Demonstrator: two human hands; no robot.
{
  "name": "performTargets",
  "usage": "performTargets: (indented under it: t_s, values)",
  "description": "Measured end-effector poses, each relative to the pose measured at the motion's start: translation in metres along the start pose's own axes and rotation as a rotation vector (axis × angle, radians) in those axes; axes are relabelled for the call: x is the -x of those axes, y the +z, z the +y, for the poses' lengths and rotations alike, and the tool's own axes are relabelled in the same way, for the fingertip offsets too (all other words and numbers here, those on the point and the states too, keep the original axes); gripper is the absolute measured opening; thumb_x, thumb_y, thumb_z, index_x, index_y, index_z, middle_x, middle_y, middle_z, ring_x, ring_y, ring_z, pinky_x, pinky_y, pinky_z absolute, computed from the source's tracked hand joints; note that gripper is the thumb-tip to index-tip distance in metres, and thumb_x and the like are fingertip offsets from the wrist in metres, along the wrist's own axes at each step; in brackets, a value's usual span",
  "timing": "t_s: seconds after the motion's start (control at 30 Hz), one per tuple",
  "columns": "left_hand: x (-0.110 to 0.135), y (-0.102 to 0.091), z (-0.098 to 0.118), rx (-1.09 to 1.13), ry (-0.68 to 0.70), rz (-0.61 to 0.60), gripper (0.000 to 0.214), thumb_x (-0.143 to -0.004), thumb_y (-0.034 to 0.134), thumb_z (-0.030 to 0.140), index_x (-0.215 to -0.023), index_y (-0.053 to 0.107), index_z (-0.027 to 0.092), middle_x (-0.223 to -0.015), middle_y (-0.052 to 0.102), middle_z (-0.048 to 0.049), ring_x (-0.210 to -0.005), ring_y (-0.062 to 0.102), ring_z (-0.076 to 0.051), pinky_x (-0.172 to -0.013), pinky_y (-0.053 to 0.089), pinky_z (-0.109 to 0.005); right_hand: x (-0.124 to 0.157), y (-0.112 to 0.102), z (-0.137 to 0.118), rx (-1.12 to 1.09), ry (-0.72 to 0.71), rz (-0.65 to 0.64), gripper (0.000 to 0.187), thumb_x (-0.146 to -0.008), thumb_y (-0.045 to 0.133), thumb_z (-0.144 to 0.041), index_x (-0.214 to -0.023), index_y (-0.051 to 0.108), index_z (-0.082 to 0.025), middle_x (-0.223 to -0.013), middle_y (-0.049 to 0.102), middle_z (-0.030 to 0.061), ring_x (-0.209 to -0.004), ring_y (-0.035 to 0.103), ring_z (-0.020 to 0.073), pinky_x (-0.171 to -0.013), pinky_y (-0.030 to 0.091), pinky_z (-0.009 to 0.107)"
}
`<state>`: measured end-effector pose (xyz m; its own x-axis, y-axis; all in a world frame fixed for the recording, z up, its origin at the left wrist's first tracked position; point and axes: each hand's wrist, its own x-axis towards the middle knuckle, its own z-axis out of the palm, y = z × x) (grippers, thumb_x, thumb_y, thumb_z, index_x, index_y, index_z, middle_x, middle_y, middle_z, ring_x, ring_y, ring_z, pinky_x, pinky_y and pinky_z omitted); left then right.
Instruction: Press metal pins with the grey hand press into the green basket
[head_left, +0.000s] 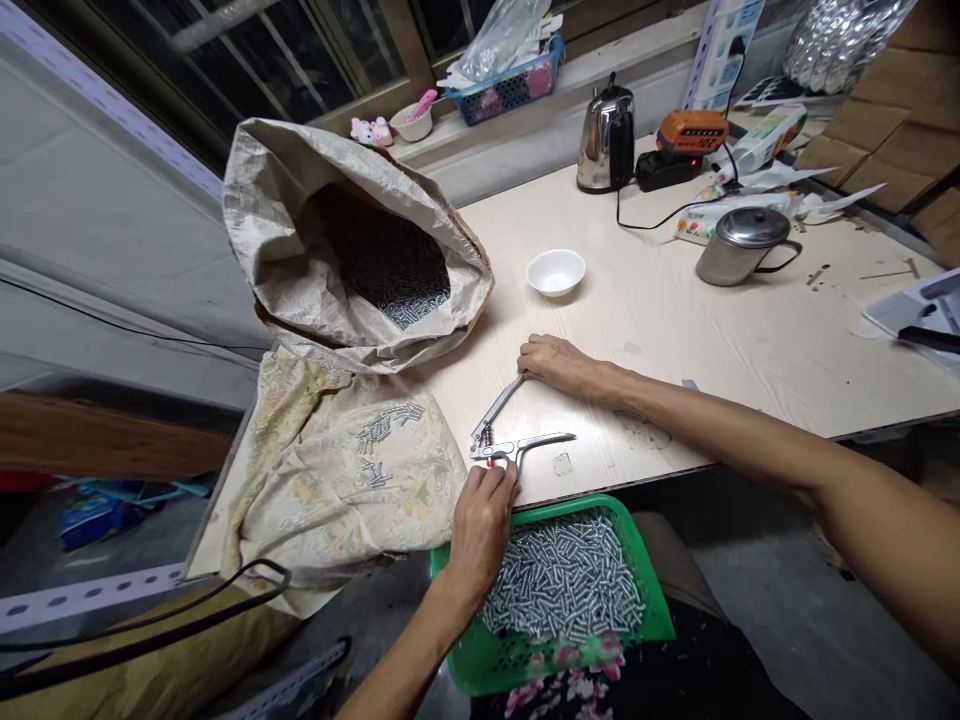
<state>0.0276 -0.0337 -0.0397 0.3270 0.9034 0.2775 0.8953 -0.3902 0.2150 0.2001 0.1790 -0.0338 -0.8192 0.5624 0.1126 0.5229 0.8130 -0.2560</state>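
A silver hand tool like pliers (501, 449), with two long handles and a small spring, lies on the table with its handles spread. My right hand (559, 365) is closed round the end of its upper handle. At the tool's lower edge, my left hand (484, 520) is pinched close by a small red part; whatever its fingertips hold is hidden. Below the table edge, a green basket (652, 600) full of small silver spring-like metal pieces (566, 575) rests by the lap. Several thin metal pieces (375, 428) lie on a floral cloth (300, 470) to the left.
An open woven sack (255, 220) holding many small metal pieces stands at the back left. Behind my right hand is a white bowl (556, 272). Farther right are a kettle (600, 140), an orange battery on a charger (691, 132) and a lidded metal mug (739, 250).
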Motion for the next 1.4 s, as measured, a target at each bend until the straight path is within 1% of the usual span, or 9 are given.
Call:
performTargets:
  t_s: [0.1, 0.2, 0.33, 0.5, 0.73, 0.83, 1.03, 1.13, 1.4]
  values:
    - [0.004, -0.008, -0.004, 0.045, -0.056, 0.045, 0.023, -0.097, 0.045, 0.024, -0.108, 0.063, 0.018, -0.094, 0.064, -0.0073, -0.086, 0.055, -0.020, -0.075, 0.049, -0.032, 0.003, -0.008, -0.012, -0.007, 0.038, 0.019, 0.010, -0.092, 0.053, -0.018, -0.090, 0.062, -0.018, -0.099, 0.061, 0.0108, -0.089, 0.048, 0.0235, -0.075, 0.038, 0.036]
    - [0.004, -0.022, -0.011, -0.036, -0.279, 0.047, 0.027, -0.095, 0.049, 0.035, -0.087, 0.067, 0.017, -0.086, 0.061, -0.0075, -0.085, 0.055, -0.021, -0.073, 0.047, -0.032, 0.024, -0.009, -0.028, -0.083, -0.035, 0.085, 0.015, -0.092, 0.057, -0.030, -0.099, 0.061, -0.017, -0.102, 0.059, 0.0100, -0.089, 0.048, 0.0218, -0.076, 0.038, 0.035]
    - [-0.011, -0.034, -0.017, -0.155, -0.538, -0.238, 0.032, -0.086, 0.061, 0.044, -0.066, 0.066, 0.019, -0.078, 0.061, -0.0062, -0.088, 0.056, -0.024, -0.065, 0.041, -0.030, 0.057, 0.004, -0.048, -0.174, -0.185, 0.013, 0.021, -0.091, 0.059, -0.039, -0.095, 0.060, -0.018, -0.095, 0.059, 0.0059, -0.088, 0.048, 0.0202, -0.075, 0.034, 0.033]
    - [-0.044, -0.035, -0.014, -0.098, -0.713, -0.521, 0.026, -0.084, 0.062, 0.040, -0.071, 0.069, 0.018, -0.078, 0.066, -0.0055, -0.080, 0.061, -0.021, -0.060, 0.034, -0.027, 0.066, 0.022, -0.057, -0.129, -0.139, 0.026, 0.016, -0.097, 0.048, -0.024, -0.085, 0.056, -0.018, -0.087, 0.059, 0.0043, -0.083, 0.046, 0.0185, -0.075, 0.030, 0.033]
    - [-0.022, -0.062, 0.004, -0.270, -0.493, -0.407, 0.024, -0.092, 0.052, 0.026, -0.078, 0.069, 0.017, -0.088, 0.067, -0.0077, -0.090, 0.060, -0.021, -0.072, 0.040, -0.029, 0.058, 0.026, -0.047, -0.140, -0.122, 0.075, 0.018, -0.098, 0.046, -0.025, -0.086, 0.057, -0.018, -0.086, 0.059, 0.0042, -0.081, 0.049, 0.0185, -0.074, 0.030, 0.033]
    - [-0.004, -0.079, 0.005, -0.202, -0.331, -0.472, 0.018, -0.089, 0.058, 0.029, -0.076, 0.068, 0.021, -0.082, 0.066, -0.0039, -0.083, 0.059, -0.020, -0.066, 0.040, -0.029, 0.059, 0.026, -0.044, -0.170, -0.120, 0.077, 0.020, -0.099, 0.043, -0.026, -0.087, 0.057, -0.018, -0.087, 0.060, 0.0044, -0.081, 0.050, 0.0187, -0.073, 0.031, 0.033]
    - [-0.035, -0.077, -0.087, -0.454, -0.464, -0.243, 0.023, -0.096, 0.046, 0.024, -0.091, 0.068, 0.020, -0.096, 0.066, -0.0070, -0.094, 0.056, -0.022, -0.071, 0.042, -0.030, 0.060, 0.023, -0.046, -0.219, -0.094, 0.060, 0.024, -0.100, 0.038, -0.028, -0.087, 0.056, -0.018, -0.087, 0.059, 0.0054, -0.080, 0.051, 0.0188, -0.071, 0.033, 0.033]
    - [-0.049, -0.064, -0.133, -0.412, -0.418, -0.277, 0.017, -0.093, 0.049, 0.021, -0.091, 0.066, 0.019, -0.097, 0.065, -0.0071, -0.098, 0.054, -0.023, -0.075, 0.043, -0.030, 0.060, 0.027, -0.046, -0.227, -0.085, 0.076, 0.022, -0.099, 0.040, -0.028, -0.087, 0.056, -0.018, -0.087, 0.060, 0.0055, -0.080, 0.051, 0.0191, -0.072, 0.034, 0.033]
    - [-0.052, -0.055, -0.161, -0.419, -0.216, -0.419, 0.016, -0.093, 0.049, 0.021, -0.085, 0.063, 0.017, -0.092, 0.061, -0.0076, -0.093, 0.054, -0.022, -0.079, 0.044, -0.030, 0.060, 0.032, -0.042, -0.240, -0.100, 0.088, 0.020, -0.098, 0.043, -0.029, -0.088, 0.057, -0.018, -0.087, 0.059, 0.0049, -0.081, 0.050, 0.0188, -0.072, 0.033, 0.033]
